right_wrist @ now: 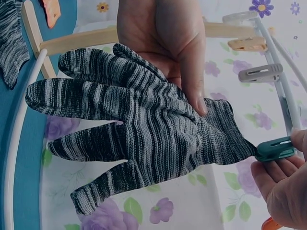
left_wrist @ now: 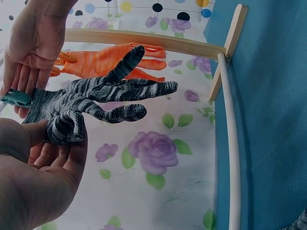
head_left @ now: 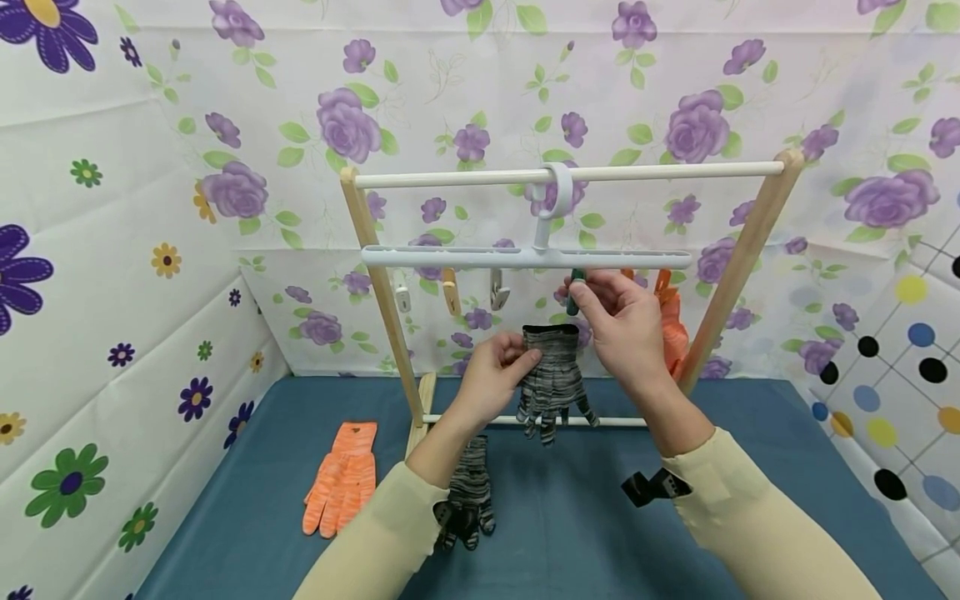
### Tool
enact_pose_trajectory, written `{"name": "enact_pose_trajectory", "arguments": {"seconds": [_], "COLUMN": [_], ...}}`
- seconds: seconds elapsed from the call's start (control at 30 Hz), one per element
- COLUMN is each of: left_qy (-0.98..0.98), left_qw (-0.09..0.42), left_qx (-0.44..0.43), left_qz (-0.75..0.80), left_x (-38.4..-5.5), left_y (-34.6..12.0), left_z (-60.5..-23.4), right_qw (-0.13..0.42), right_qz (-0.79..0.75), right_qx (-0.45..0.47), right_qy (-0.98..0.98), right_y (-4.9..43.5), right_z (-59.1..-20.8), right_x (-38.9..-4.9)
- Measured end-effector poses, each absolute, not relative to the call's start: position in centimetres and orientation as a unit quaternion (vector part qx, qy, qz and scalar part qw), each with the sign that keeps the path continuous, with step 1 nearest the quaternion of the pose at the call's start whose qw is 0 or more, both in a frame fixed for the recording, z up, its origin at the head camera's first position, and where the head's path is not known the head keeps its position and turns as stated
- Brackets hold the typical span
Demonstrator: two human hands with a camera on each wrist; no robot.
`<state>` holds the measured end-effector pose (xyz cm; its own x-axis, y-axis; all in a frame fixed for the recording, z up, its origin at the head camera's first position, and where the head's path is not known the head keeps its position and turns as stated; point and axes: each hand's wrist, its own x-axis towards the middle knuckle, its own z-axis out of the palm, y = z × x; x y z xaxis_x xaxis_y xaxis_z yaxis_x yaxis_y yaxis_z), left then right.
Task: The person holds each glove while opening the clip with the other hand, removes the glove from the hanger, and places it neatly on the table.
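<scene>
My left hand (head_left: pixel 489 377) pinches a black-and-grey knit glove (head_left: pixel 553 375) near its cuff, thumb in front, with the glove's fingers hanging down. Between the thumb and fingers of my right hand (head_left: pixel 626 329) is a green clothespin (right_wrist: pixel 276 149), hanging under the white hanger (head_left: pixel 465 257). In the right wrist view the clothespin's tip meets one corner of the glove's cuff; whether it bites the fabric I cannot tell. An orange glove (head_left: pixel 673 329) hangs from orange clips at the hanger's right end, partly behind my right hand.
The hanger hooks over the top bar (head_left: pixel 660 172) of a wooden rack. White, tan and grey clips (head_left: pixel 498 290) hang along its left part. On the blue table (head_left: pixel 247 500) lie another orange glove (head_left: pixel 345 479) and a second grey glove (head_left: pixel 472 479), partly under my left forearm.
</scene>
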<state>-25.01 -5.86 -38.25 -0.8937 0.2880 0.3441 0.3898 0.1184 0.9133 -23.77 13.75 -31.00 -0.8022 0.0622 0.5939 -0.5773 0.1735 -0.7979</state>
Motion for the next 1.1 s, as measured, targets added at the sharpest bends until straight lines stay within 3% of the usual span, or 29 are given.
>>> {"name": "enact_pose_trajectory", "arguments": {"seconds": [1.1], "left_qy": [-0.729], "left_qw": [0.049], "left_qx": [-0.214], "left_qz": [-0.648], "left_x": [-23.7], "left_y": [-7.4], "left_z": [-40.1], "right_qw": [0.236], "right_qz": [0.599], "right_qx": [0.186], "right_qy": [-0.743], "right_y": [14.5], "right_z": [-33.0], "right_x": [-23.2]}}
